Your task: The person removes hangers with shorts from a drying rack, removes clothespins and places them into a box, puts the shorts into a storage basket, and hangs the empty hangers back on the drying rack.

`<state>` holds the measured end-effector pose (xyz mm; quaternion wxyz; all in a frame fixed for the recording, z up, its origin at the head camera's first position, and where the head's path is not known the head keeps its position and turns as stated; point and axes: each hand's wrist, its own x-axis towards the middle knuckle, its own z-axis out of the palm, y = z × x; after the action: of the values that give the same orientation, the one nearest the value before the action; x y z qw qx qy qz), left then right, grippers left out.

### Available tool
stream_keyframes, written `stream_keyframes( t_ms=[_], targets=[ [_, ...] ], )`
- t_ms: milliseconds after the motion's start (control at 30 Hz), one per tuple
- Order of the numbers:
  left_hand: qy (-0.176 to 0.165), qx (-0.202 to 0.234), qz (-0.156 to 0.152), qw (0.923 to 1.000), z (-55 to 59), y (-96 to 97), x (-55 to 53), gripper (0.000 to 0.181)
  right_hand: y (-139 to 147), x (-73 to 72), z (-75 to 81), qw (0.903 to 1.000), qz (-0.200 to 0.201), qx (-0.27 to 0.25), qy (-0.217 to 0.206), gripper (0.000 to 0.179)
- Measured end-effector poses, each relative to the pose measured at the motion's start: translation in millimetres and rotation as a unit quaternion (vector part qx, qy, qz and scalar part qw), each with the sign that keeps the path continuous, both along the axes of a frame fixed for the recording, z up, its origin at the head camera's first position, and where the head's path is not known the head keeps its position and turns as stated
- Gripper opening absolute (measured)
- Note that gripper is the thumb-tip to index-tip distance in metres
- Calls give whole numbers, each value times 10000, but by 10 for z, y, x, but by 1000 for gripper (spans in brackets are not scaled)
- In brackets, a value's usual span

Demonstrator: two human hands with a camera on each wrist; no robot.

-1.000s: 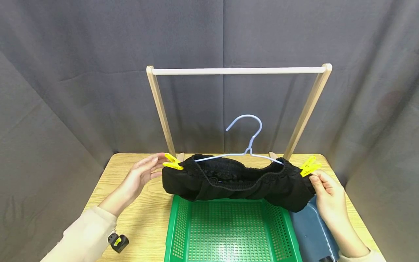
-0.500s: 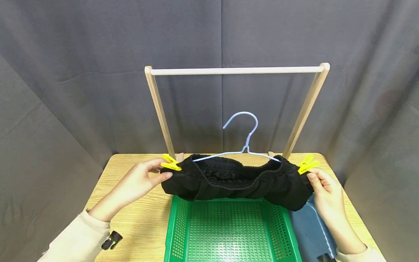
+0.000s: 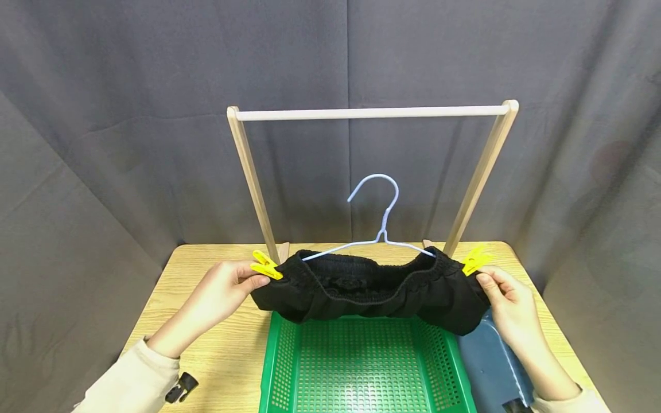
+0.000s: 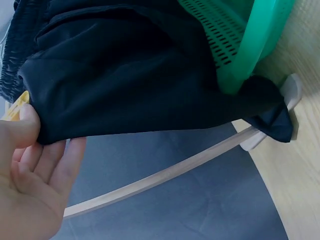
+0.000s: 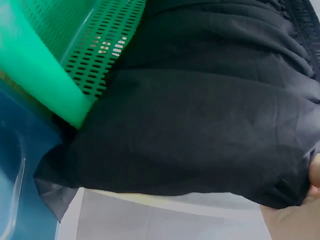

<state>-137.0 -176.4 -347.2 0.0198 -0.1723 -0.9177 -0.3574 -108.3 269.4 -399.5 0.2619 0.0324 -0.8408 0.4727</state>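
A black garment with a gathered elastic waist (image 3: 372,304) is spread between the hands, its waist opening facing up. The pale blue hanger (image 3: 383,229) sits inside the waist, hook upward. One yellow clothespin (image 3: 265,266) clips the waist at the left, and another yellow clothespin (image 3: 475,261) at the right. My left hand (image 3: 222,292) pinches the garment's left side by the clothespin, thumb in front and fingers behind, as the left wrist view shows. On the other side, my right hand (image 3: 513,307) pinches the fabric just below the right clothespin.
Behind the garment stands a wooden rack with a white bar (image 3: 372,113). A green perforated basket (image 3: 269,367) lies below, with a blue bin (image 3: 488,367) at its right. All are on a wooden table (image 3: 222,355) before grey curtains (image 3: 129,115).
My left hand, beside the left clothespin with fingers spread earlier, has taken hold of the garment's left side. Garment and hanger have shifted slightly left; my right hand keeps its pinch.
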Motion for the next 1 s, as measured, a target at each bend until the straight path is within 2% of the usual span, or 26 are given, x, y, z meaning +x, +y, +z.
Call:
stream_keyframes(
  t_ms=[67, 133, 200, 267, 333, 433, 533, 700, 867, 1000],
  targets=[
    [19, 50, 65, 10000, -13, 3, 1, 13, 10, -10, 3, 9999, 34, 85, -58, 7],
    [178, 57, 150, 9997, -37, 15, 5, 13, 22, -18, 5, 9997, 45, 202, -112, 7],
    [386, 44, 297, 9988, -65, 32, 13, 13, 32, -23, 11, 9994, 75, 317, -149, 8],
    [769, 24, 469, 9959, -96, 50, 21, 12, 36, -27, 21, 9989, 103, 439, -154, 8],
    [1237, 22, 612, 9904, -118, 63, 30, 12, 38, -31, 37, 9982, 164, 560, -114, 9],
    [1965, -8, 801, 9772, -138, 71, 35, 11, 36, -30, 67, 9969, 252, 745, -45, 11],
    [2356, -23, 926, 9674, -147, 70, 31, 10, 55, -25, 103, 9947, 267, 989, -9, 13],
    [2496, -10, 1047, 9627, -162, 76, 17, 8, 108, -10, 207, 9907, 145, 1350, -56, 14],
    [2530, -95, 1055, 9616, -162, 84, 25, 9, 132, 61, 365, 9931, 366, 1116, -7, 15],
    [2589, -276, 1013, 9602, -132, 97, 41, 9, 29, 143, 518, 9927, 636, 1021, 133, 16]
  ],
)
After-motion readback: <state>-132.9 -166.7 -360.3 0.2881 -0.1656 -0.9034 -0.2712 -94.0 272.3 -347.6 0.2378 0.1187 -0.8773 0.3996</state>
